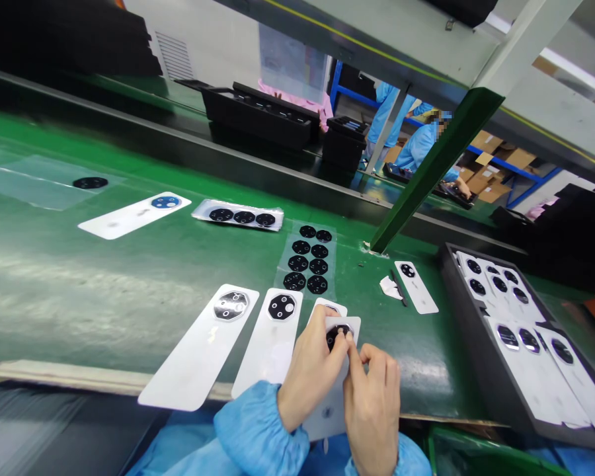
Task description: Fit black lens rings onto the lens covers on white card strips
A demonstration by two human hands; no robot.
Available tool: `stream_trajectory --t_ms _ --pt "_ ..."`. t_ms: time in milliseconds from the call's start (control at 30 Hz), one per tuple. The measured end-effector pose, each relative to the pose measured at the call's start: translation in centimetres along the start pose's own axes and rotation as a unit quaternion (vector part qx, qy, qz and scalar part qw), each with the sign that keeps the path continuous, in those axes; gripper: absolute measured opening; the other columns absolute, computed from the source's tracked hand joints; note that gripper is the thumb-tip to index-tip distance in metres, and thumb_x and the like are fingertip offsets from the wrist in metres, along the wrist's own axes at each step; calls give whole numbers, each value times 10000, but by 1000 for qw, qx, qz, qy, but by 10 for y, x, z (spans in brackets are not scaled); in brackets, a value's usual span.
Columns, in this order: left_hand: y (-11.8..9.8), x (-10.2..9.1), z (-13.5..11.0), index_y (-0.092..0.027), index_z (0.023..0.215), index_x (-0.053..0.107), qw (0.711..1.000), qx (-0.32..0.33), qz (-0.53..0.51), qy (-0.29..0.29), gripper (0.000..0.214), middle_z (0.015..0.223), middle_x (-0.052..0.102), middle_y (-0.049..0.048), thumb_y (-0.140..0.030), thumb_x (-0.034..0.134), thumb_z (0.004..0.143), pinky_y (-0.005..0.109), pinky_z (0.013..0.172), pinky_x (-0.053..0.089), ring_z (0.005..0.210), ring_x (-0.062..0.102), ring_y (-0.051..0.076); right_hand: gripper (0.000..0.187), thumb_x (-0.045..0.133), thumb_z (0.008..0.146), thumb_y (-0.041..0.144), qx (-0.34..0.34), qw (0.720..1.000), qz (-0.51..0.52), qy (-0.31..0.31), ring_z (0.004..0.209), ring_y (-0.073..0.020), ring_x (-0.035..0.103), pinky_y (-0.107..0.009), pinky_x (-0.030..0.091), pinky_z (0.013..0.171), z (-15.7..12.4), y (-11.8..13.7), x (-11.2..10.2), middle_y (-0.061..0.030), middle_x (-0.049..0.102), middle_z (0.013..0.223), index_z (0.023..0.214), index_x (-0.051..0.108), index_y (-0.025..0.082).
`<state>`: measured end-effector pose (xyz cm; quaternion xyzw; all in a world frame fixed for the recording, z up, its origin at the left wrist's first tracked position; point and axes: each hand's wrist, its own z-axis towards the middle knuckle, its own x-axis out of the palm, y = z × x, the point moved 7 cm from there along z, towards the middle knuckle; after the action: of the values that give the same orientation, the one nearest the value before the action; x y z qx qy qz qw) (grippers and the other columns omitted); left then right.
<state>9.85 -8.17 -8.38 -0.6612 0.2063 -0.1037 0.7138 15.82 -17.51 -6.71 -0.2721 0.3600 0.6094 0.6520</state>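
Observation:
My left hand (310, 370) is closed on a white phone back cover (324, 413), its thumb over the black round camera lens piece (333, 337) at the upper end. The fingertips of my right hand (374, 396) press at the same lens piece from the right, the other fingers curled. The fingers partly hide the lens piece. Behind the held cover lies another white cover (322, 305), mostly hidden. To the left are two more phone back covers, one with a black lens piece (281, 307) and one with a shiny lens area (231, 306).
A clear sheet (333, 264) carries several black lens discs. A stack of film strips (238, 217) and a cover with blue film (133, 215) lie further back. At right, a dark tray (469, 344) holds several covers. A green post (436, 168) rises behind; co-workers are beyond.

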Motion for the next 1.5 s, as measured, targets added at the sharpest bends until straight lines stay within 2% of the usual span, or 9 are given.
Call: stream_trajectory --t_ms 267,533,600,700,800,900,1067,1300,1500 --pt "-1 -5 -1 -216 911 422 999 1 12 -37 106 795 550 -11 -186 430 810 297 651 429 723 566 170 388 366 946 220 40 999 30 4 793 -233 420 -392 411 670 4 6 5 -126 502 908 1314 460 143" --pt "-1 -11 -2 -213 904 432 999 -4 -22 -47 101 824 539 1 -184 402 812 329 731 432 763 560 177 405 387 939 227 85 989 123 -9 815 -223 464 -367 448 661 6 5 10 -102 509 906 1341 430 211" --pt "3 -13 1 -212 901 439 997 -28 -51 -40 96 821 544 -2 -208 412 809 327 747 431 783 557 180 389 365 936 191 101 975 197 22 833 -203 488 -354 466 700 8 -4 12 -80 504 911 1308 469 231" --pt "8 -14 5 -206 887 457 995 -53 -83 -28 97 822 563 2 -229 415 802 310 734 441 805 559 181 365 333 930 154 142 930 332 73 873 -164 536 -292 485 731 12 -21 16 -55 505 946 1216 546 234" --pt "12 -13 7 -198 869 471 993 -67 -98 -21 103 835 575 11 -222 405 793 292 715 445 814 560 179 335 339 931 173 192 896 394 73 877 -146 560 -250 491 713 12 -35 16 -55 507 975 1172 569 212" --pt "13 -11 7 -196 854 478 991 -75 -108 -14 102 835 571 9 -219 408 782 283 711 441 810 552 174 330 364 923 172 179 925 334 35 920 -171 529 -297 470 757 10 -38 10 -64 493 981 1169 580 217" --pt "14 -8 6 -200 866 475 990 -88 -113 -3 109 815 560 3 -222 412 780 280 703 440 802 545 174 408 359 891 84 80 978 190 -1 861 -193 455 -380 427 752 7 -23 1 -79 459 949 1196 586 233" --pt "12 -5 5 -211 891 450 990 -88 -108 0 111 837 567 7 -231 417 787 295 725 444 811 553 181 484 375 858 36 42 993 107 -17 870 -212 439 -368 418 722 8 -16 -1 -87 453 968 1258 533 258" --pt "5 -5 2 -211 923 415 997 -37 -65 -21 115 834 544 16 -264 346 847 326 763 432 792 547 182 410 361 875 65 39 999 32 -2 856 -237 426 -383 393 709 8 -8 3 -110 478 949 1213 562 178"
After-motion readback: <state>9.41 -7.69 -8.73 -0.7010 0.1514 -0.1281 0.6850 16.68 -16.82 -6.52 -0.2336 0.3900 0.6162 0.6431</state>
